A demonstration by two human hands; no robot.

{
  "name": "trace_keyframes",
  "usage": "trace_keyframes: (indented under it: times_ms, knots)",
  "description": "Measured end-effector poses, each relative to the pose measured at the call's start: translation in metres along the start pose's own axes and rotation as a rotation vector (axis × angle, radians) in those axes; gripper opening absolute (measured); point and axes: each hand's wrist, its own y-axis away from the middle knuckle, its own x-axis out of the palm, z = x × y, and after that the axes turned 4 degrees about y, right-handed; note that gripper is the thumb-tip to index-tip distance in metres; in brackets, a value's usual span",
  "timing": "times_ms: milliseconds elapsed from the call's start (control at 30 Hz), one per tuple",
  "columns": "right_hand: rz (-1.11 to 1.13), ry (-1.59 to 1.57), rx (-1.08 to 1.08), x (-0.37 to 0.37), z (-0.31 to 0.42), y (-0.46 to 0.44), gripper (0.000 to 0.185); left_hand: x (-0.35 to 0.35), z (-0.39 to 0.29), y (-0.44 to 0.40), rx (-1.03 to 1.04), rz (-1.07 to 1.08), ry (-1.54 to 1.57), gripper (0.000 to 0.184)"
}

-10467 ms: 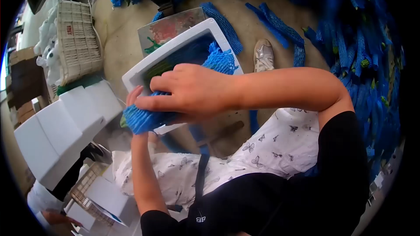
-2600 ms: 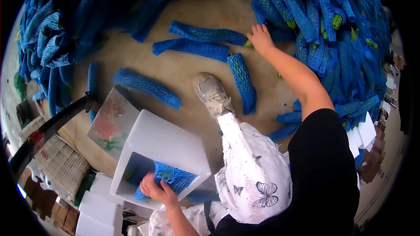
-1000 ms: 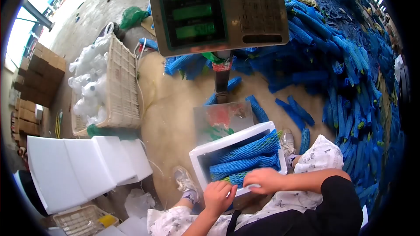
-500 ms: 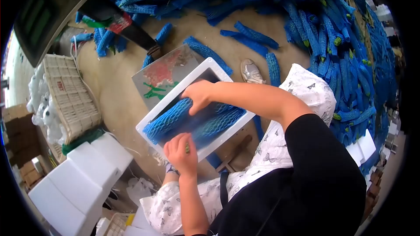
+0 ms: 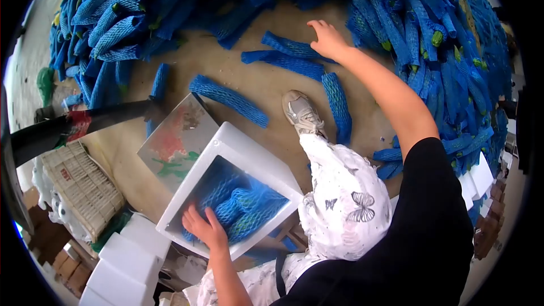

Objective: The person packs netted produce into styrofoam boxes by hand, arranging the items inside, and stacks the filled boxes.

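A white foam box (image 5: 262,148) stands tilted in front of me, with several long vegetables in blue foam net sleeves (image 5: 241,204) lying in it. My left hand (image 5: 205,226) is at the box's near left wall, its fingers apart and reaching inside by the sleeved vegetables. Whether its fingertips touch them I cannot tell. Stretched far forward, my right hand (image 5: 328,39) is open and holds nothing. It is over the floor, close to a loose sleeved vegetable (image 5: 292,45). Another sleeved vegetable (image 5: 283,63) lies just below that one.
Heaps of blue-sleeved vegetables (image 5: 419,34) line the far side and the right. A metal platform (image 5: 175,141) with red and green marks is beside the box. At left are a wicker crate (image 5: 82,187) and white foam boxes (image 5: 127,260). My shoe (image 5: 303,110) is ahead.
My right hand has left the box and reached forward. My left hand, previously curled with something green showing, is now spread at the box wall. The box has tilted, and my view has shifted.
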Motion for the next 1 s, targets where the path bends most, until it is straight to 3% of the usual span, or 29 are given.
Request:
trace_keyframes:
  times_ms: [67,167,200,267,333,400,467,533,600,667,733,800,833,933,967,1000]
  knots:
    - [0.209,0.062,-0.005,0.059,-0.009,0.005,0.058,0.002,-0.007,0.004,-0.001,-0.077,0.017,0.041]
    - [0.046,0.192,0.048,0.109,-0.002,0.018,0.066,0.012,-0.005,-0.007,-0.111,-0.032,-0.045,0.038]
    - [0.056,0.195,0.036,0.104,0.000,0.020,0.066,0.014,-0.004,-0.010,-0.127,-0.029,-0.046,0.038]
    - [0.262,-0.108,0.033,0.063,0.012,0.035,0.066,0.013,-0.002,-0.014,-0.106,-0.065,-0.011,0.037]
    - [0.205,-0.176,-0.059,0.035,0.021,0.042,0.064,0.009,-0.009,-0.014,-0.006,-0.082,-0.068,0.041]
    - [-0.110,-0.445,-0.175,0.019,0.046,0.053,0.063,0.002,-0.019,-0.001,0.010,-0.126,-0.070,0.041]
    - [-0.238,-0.460,-0.445,-0.041,0.111,0.067,0.056,-0.001,-0.026,0.010,0.008,-0.140,-0.039,0.039]
    - [-0.283,-0.651,-0.916,-0.082,0.184,0.079,0.052,0.003,-0.024,0.013,-0.007,-0.186,0.031,0.037]
    - [-0.187,-0.647,-1.192,-0.112,0.266,0.117,0.057,0.005,-0.024,0.012,-0.012,-0.229,0.054,0.035]
    - [0.113,-0.611,-1.415,-0.111,0.326,0.155,0.061,0.006,-0.021,0.018,-0.001,-0.265,0.045,0.038]
    - [0.372,-0.365,-1.457,-0.081,0.351,0.185,0.063,0.006,-0.020,0.029,-0.014,-0.272,0.077,0.042]
    - [0.065,-0.206,-1.441,-0.014,0.344,0.203,0.058,0.011,-0.015,0.033,-0.024,-0.229,0.211,0.045]
    - [0.092,-0.011,-1.404,-0.009,0.342,0.206,0.061,0.010,-0.013,0.033,-0.011,-0.212,0.234,0.046]
    - [0.021,0.032,-1.308,-0.027,0.338,0.210,0.065,-0.024,-0.021,0.034,0.011,-0.142,0.290,0.033]
    - [0.150,0.170,-1.266,-0.042,0.339,0.210,0.068,-0.045,-0.025,0.038,0.012,-0.154,0.296,0.033]
    - [0.128,0.070,-1.226,-0.051,0.336,0.213,0.065,-0.070,-0.026,0.047,0.042,-0.132,0.317,0.022]
